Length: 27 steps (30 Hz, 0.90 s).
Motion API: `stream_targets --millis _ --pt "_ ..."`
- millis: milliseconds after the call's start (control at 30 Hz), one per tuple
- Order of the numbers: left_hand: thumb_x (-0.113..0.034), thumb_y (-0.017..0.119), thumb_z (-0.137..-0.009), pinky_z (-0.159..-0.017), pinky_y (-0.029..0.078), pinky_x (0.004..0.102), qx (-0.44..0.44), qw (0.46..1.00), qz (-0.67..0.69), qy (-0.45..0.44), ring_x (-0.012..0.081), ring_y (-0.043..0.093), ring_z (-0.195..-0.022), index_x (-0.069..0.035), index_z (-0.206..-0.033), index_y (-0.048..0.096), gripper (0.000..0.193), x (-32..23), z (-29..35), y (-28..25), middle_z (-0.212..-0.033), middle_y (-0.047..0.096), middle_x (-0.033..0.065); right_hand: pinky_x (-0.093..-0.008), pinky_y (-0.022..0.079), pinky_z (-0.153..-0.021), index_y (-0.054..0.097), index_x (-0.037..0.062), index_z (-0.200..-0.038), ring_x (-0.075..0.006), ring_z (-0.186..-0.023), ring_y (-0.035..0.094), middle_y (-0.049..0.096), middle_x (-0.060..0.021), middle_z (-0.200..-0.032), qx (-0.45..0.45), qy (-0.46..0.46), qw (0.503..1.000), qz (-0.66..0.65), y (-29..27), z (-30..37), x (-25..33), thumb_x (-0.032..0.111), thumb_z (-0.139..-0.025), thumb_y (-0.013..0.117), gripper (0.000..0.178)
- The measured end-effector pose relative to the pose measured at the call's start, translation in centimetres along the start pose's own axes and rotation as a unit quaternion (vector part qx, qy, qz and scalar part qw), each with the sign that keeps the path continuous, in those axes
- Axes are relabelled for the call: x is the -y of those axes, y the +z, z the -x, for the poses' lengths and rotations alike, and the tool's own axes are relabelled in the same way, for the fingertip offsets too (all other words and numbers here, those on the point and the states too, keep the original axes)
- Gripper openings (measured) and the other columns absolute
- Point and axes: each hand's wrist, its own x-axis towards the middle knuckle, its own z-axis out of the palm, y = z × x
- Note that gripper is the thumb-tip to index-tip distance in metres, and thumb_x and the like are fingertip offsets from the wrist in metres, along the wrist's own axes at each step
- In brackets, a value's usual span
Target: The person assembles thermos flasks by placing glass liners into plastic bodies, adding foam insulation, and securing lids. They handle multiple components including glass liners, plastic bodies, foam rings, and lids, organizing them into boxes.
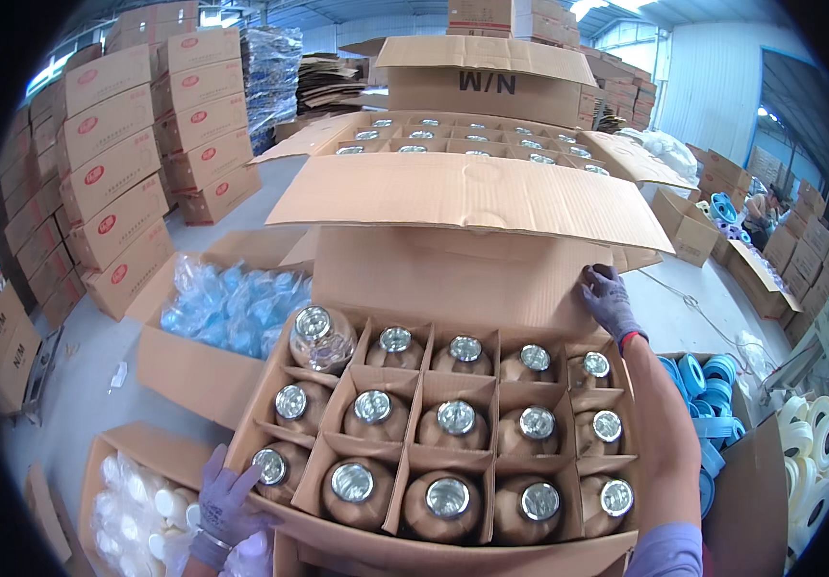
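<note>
A large open carton (pixel 414 548) stands in front of me, its cardboard dividers holding rows of round-shouldered, brownish bottles (pixel 455 419) with silvery mouths. One bottle (pixel 321 341) at the far left corner sits higher and looks clearer than the others. My left hand (pixel 229 500), in a grey-purple glove, is closed over the carton's near left edge. At the far right, my gloved right hand (pixel 609 300) has bent fingers around the side of the raised far flap (pixel 453 279); its fingertips are partly hidden.
Another open carton (pixel 482 96) of silver-mouthed bottles stands behind. Left are boxes of blue bagged parts (pixel 232 308) and white bagged parts (pixel 126 510); right are blue rings (pixel 713 394) and cream rings (pixel 814 433). Stacked cartons (pixel 107 163) rise at far left.
</note>
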Motion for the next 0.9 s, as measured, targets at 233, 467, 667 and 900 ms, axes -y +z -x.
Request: stream_targets --millis 233,467,667,900 --pt "-0.073 0.066 -0.070 -0.103 0.038 0.0636 -0.108 0.993 -0.013 0.038 0.0415 0.054 -0.102 -0.010 -0.114 0.060 0.077 -0.1 2.7 2.0 -0.087 0.050 0.0089 -0.0433 0.044 -0.102 0.029 0.0300 -0.154 -0.0402 -0.122 0.054 0.053 -0.0122 -0.143 0.001 0.268 0.962 -0.056 1.5 2.9 -3.0 0.040 -0.094 0.058 0.068" --pt "-0.048 0.086 -0.061 -0.103 0.039 0.0614 -0.095 0.995 -0.039 0.015 0.0425 0.056 -0.105 -0.010 -0.114 0.059 0.070 -0.5 6.2 0.9 -0.092 0.055 0.0094 -0.0389 0.049 -0.096 0.067 0.0133 -0.124 -0.0316 -0.113 0.064 0.068 -0.0167 -0.119 0.308 0.231 0.923 -0.028 -4.7 2.8 -1.0 0.050 -0.088 0.056 0.052" --pt "-0.054 0.084 -0.054 -0.099 0.042 0.0569 -0.039 0.999 -0.036 0.012 0.0445 0.052 -0.111 -0.011 -0.114 0.064 0.077 0.0 3.9 0.4 -0.092 0.056 0.0082 -0.0389 0.044 -0.106 0.063 0.0119 -0.129 -0.0318 -0.121 0.059 0.060 -0.0120 -0.134 0.474 0.263 0.802 0.249 -0.6 0.9 0.8 0.049 -0.090 0.050 0.055" --pt "-0.067 0.078 -0.060 -0.105 0.038 0.0587 -0.003 1.000 0.010 0.020 0.0447 0.048 -0.116 -0.008 -0.119 0.061 0.085 1.0 0.9 0.5 -0.112 0.059 0.0147 -0.0539 0.038 -0.100 0.063 0.0189 -0.126 -0.0362 -0.121 0.051 0.056 -0.0140 -0.130 0.245 0.027 0.945 0.216 -4.0 4.8 6.4 0.045 -0.090 0.057 0.045"
